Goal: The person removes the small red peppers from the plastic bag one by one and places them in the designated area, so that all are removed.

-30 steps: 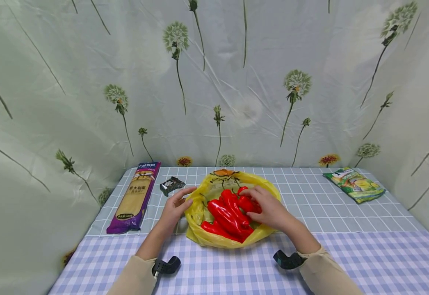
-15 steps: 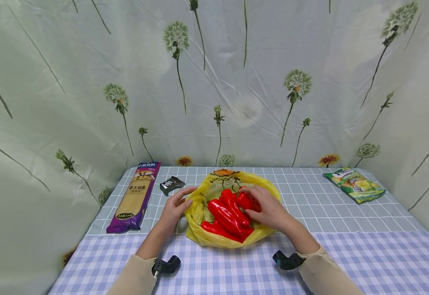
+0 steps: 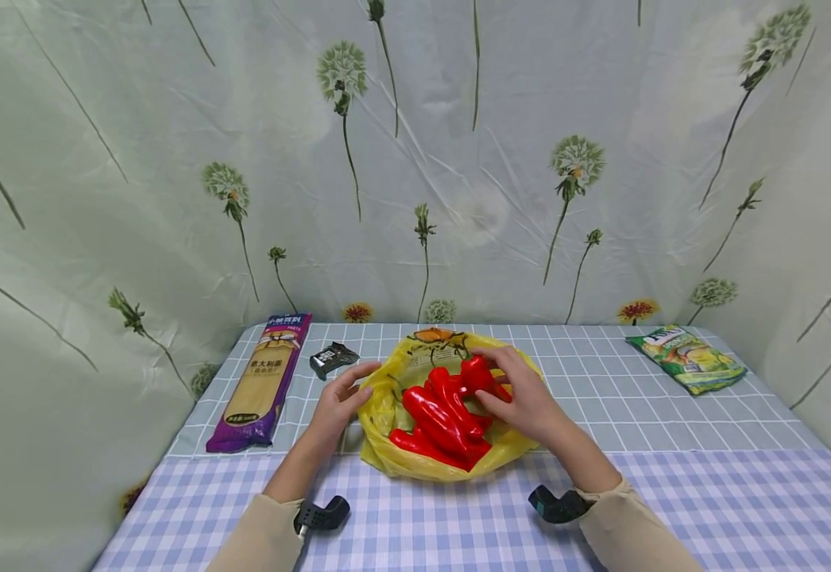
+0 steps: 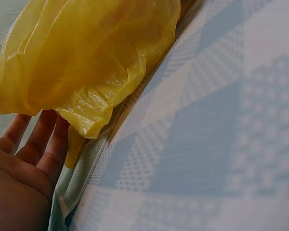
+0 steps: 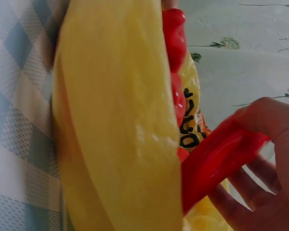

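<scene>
A yellow plastic bag (image 3: pixel 387 459) stands with its mouth rolled wide, several glossy red peppers (image 3: pixel 438 417) inside. My right hand (image 3: pixel 526 397) grips one long red pepper (image 3: pixel 476 373) between thumb and fingers at the bag's right side. In the right wrist view that pepper (image 5: pixel 216 161) slants up out of the bag, its lower end hidden by the yellow rim. My left hand (image 3: pixel 337 409) rests against the bag's left edge. Fairly straight fingers (image 4: pixel 38 137) reach behind the yellow plastic (image 4: pixel 101 57) in the left wrist view, where their tips are hidden.
A purple pasta packet (image 3: pixel 261 381) lies left of the bag. Behind my left hand is a small black packet (image 3: pixel 333 359). A green-yellow packet (image 3: pixel 687 357) lies at the far right. A curtain with dandelion prints (image 3: pixel 487 206) hangs behind the checked table (image 3: pixel 415 524).
My right hand has lifted one red pepper partly clear of the others, its stem end now higher. The left hand and the bag have stayed nearly still.
</scene>
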